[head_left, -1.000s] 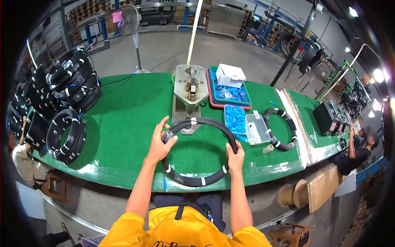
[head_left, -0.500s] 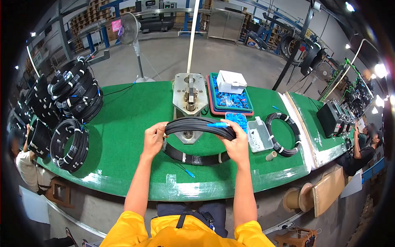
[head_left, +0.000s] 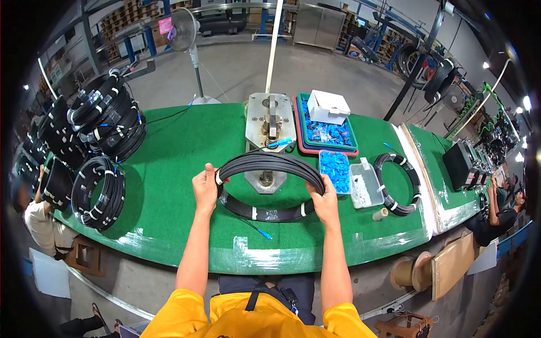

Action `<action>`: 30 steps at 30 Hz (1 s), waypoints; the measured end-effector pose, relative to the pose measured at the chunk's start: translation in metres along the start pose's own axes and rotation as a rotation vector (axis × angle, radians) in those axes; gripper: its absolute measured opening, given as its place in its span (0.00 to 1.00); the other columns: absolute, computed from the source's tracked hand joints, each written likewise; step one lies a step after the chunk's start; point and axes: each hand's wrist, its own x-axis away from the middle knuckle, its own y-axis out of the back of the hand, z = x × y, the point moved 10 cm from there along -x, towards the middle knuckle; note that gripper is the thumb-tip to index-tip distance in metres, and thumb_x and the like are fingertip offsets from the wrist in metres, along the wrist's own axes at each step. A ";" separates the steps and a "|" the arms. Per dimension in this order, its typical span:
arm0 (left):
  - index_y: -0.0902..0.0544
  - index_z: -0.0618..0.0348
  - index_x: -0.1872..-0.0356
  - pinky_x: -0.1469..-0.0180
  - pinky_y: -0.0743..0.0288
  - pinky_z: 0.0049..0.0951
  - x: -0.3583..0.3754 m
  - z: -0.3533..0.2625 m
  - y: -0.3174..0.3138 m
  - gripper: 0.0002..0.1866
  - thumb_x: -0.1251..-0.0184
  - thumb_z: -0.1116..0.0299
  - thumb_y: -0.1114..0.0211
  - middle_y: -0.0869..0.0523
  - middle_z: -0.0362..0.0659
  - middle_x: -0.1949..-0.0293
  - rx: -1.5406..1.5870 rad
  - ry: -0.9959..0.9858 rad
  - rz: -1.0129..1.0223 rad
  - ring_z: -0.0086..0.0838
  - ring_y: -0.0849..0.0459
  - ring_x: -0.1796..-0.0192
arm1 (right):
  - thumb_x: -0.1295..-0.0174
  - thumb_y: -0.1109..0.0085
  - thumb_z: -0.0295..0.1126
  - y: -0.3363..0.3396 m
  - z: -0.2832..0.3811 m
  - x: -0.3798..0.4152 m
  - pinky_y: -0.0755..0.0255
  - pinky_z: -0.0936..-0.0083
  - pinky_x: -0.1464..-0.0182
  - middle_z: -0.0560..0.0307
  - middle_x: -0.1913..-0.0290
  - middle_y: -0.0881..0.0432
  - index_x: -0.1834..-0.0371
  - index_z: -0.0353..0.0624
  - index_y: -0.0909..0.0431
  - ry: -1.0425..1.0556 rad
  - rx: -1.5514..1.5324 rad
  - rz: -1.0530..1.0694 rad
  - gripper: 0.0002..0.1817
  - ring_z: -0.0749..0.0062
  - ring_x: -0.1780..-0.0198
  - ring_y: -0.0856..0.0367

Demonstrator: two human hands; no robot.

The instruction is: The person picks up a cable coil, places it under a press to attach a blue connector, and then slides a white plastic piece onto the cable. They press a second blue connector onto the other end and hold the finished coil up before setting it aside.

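A coil of black cable (head_left: 269, 161), tied with white bands, is held between my two hands over the green table. My left hand (head_left: 206, 187) grips its left side, thumb up. My right hand (head_left: 323, 198) closes round its right side. One blue connector (head_left: 280, 143) sticks up behind the coil's top, in front of the metal fixture (head_left: 270, 118). Another blue connector (head_left: 263, 234) lies on the green surface below the coil. The coil's lower part, with clear tape at its middle, rests low near the table.
Stacked cable coils (head_left: 107, 121) and a single coil (head_left: 98, 193) stand at left. Right of the fixture are a tray of blue parts (head_left: 327, 132) under a white box (head_left: 328, 106), a blue-filled tub (head_left: 335, 169), a clear container (head_left: 366, 186) and another coil (head_left: 398, 184). People sit at both sides.
The coil's top has dropped toward me and its blue connector now points up behind it, off the coil. My right hand has moved lower on the coil. The view has shifted slightly.
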 end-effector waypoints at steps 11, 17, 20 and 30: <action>0.17 0.66 0.59 0.64 0.19 0.23 -0.006 -0.009 -0.020 0.14 0.25 0.62 0.38 0.13 0.42 0.69 0.159 0.029 0.142 0.23 0.15 0.69 | 0.36 0.33 0.30 0.011 -0.053 0.010 0.36 0.84 0.62 0.71 0.66 0.25 0.52 0.40 0.22 -0.140 -0.189 -0.133 0.12 0.87 0.66 0.32; 0.22 0.61 0.65 0.68 0.17 0.26 -0.015 0.015 -0.003 0.17 0.22 0.57 0.43 0.13 0.45 0.70 0.193 0.055 0.032 0.28 0.12 0.71 | 0.34 0.35 0.35 0.003 -0.056 0.007 0.34 0.82 0.62 0.68 0.69 0.27 0.52 0.42 0.24 -0.141 -0.273 -0.033 0.13 0.83 0.67 0.29; 0.29 0.57 0.63 0.69 0.15 0.29 -0.015 0.020 0.005 0.17 0.20 0.53 0.49 0.13 0.51 0.68 0.330 0.076 -0.051 0.33 0.11 0.69 | 0.34 0.35 0.35 0.000 -0.063 0.006 0.34 0.82 0.62 0.68 0.69 0.27 0.53 0.42 0.25 -0.124 -0.304 -0.063 0.13 0.83 0.67 0.29; 0.29 0.59 0.61 0.65 0.17 0.29 -0.007 0.037 0.001 0.21 0.19 0.49 0.54 0.15 0.48 0.67 0.174 0.085 -0.026 0.33 0.12 0.68 | 0.33 0.35 0.37 -0.002 -0.090 0.024 0.30 0.80 0.60 0.64 0.66 0.23 0.43 0.38 0.27 -0.238 -0.256 -0.058 0.20 0.80 0.66 0.25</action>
